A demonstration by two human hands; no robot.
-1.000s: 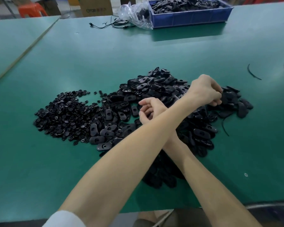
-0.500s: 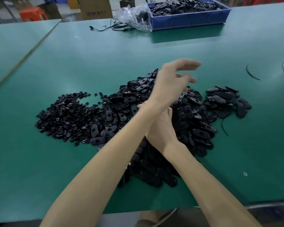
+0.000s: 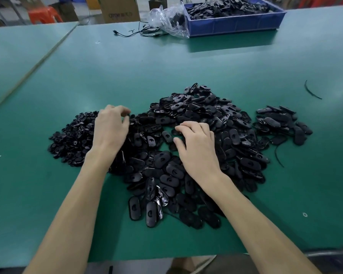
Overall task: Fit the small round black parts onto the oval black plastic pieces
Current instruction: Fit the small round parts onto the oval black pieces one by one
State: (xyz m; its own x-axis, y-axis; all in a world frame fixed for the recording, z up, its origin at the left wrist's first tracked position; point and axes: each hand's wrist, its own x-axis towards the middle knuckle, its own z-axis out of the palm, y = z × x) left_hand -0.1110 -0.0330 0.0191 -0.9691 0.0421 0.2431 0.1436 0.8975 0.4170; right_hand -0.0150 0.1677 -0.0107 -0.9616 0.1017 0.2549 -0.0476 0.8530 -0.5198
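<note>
A heap of small round black parts (image 3: 71,139) lies on the green table (image 3: 166,62), left of centre. A much bigger heap of oval black plastic pieces (image 3: 206,113) spreads across the middle and toward me. My left hand (image 3: 110,129) is at the right edge of the small parts, its fingertips curled together and pinching one small round part. My right hand (image 3: 198,147) hovers over the oval heap, fingers bent down and touching the pieces, thumb held apart, nothing gripped. A smaller separate cluster of oval pieces (image 3: 279,121) lies to the right.
At the back stands a blue bin (image 3: 234,26) full of black pieces, with a clear plastic bag (image 3: 166,18) and a black cable (image 3: 143,32) beside it. A thin black strip (image 3: 313,91) lies far right. The table's front edge (image 3: 166,252) is close to me.
My arms were crossed, the left hand reaching over to the right cluster. It has swung back left to the small parts, and the right hand has moved onto the oval heap.
</note>
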